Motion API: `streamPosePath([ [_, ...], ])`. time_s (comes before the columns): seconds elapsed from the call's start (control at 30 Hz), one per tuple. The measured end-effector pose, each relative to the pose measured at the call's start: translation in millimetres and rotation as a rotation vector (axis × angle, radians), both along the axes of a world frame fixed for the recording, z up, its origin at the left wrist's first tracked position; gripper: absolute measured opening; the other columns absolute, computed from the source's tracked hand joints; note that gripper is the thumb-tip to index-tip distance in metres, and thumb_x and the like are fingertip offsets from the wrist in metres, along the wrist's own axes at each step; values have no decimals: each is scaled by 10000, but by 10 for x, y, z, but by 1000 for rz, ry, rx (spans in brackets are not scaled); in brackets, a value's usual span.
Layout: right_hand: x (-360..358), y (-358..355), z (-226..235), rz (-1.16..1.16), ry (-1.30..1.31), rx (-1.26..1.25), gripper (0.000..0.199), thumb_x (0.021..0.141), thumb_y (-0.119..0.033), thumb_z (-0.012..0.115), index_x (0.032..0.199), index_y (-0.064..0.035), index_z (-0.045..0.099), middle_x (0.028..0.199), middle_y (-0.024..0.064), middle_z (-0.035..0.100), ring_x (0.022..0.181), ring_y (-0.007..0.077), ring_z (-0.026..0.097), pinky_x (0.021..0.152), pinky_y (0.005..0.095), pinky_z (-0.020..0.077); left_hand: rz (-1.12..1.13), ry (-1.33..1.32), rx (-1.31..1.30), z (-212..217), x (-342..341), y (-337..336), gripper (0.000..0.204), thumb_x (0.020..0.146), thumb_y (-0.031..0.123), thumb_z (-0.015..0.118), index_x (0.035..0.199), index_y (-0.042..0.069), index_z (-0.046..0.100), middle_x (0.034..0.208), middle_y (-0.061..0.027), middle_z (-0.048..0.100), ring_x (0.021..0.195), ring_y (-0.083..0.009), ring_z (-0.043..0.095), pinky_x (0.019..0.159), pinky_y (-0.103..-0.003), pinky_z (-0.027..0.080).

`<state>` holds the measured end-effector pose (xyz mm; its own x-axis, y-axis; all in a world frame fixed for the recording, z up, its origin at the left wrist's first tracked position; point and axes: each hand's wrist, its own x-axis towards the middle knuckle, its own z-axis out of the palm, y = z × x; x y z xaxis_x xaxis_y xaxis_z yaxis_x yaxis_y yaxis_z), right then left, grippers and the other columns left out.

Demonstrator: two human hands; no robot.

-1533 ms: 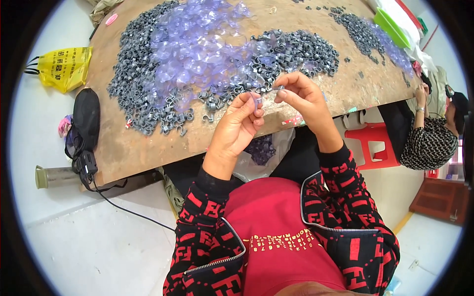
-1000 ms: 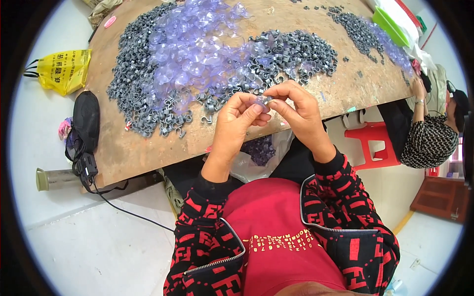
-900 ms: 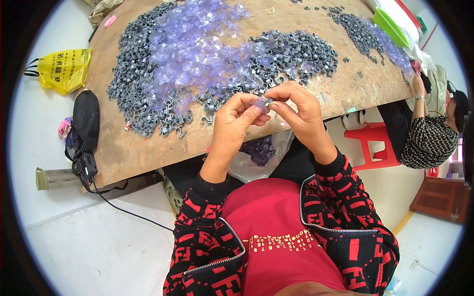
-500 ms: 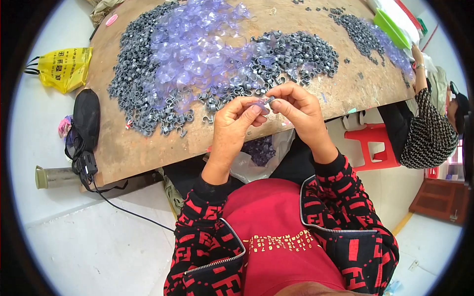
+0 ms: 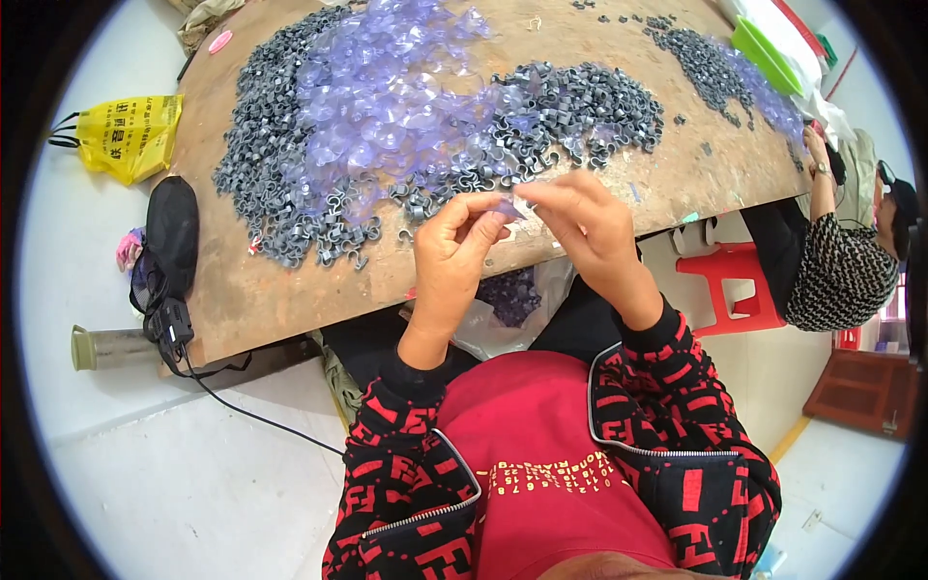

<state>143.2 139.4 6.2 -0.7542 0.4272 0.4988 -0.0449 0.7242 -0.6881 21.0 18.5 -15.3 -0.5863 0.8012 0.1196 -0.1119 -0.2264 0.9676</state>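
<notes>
My left hand [image 5: 449,246] pinches a translucent purple suction cup [image 5: 507,209] between thumb and fingers, above the table's near edge. My right hand [image 5: 592,227] is beside it, fingers stretched toward the cup and the thumb apart from them. Its fingertips come up to the cup's far side; whether they touch it cannot be made out. No grey clip shows in the right hand. Just beyond both hands lies a large heap of grey plastic clips [image 5: 599,106], mixed with a pile of purple suction cups [image 5: 372,106].
A wooden table [image 5: 290,300] spans the front. Below its edge, a clear bag [image 5: 551,290] holds dark purple pieces. At right a co-worker [image 5: 841,271] sits near a red stool [image 5: 730,285], a smaller heap [image 5: 710,72] and a green basin [image 5: 764,53]. A yellow bag [image 5: 130,140] hangs left.
My right fingers have loosened and spread away from the grey clip they pinched. The left hand still holds the suction cup, now tilted differently. The co-worker's hand has moved nearer the table edge.
</notes>
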Motion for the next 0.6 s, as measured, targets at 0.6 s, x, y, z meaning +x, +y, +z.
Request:
streamPosePath([
  [0.6,83,31,26,60,-66,141,221,795,29,579,1006,-31,605,850,63,591,759,160,566,670,243,445,171,390,-13,-66,33,23,139,814,-14,570,943,-22,621,799,-74,643,651,-107,612,586,-221,479],
])
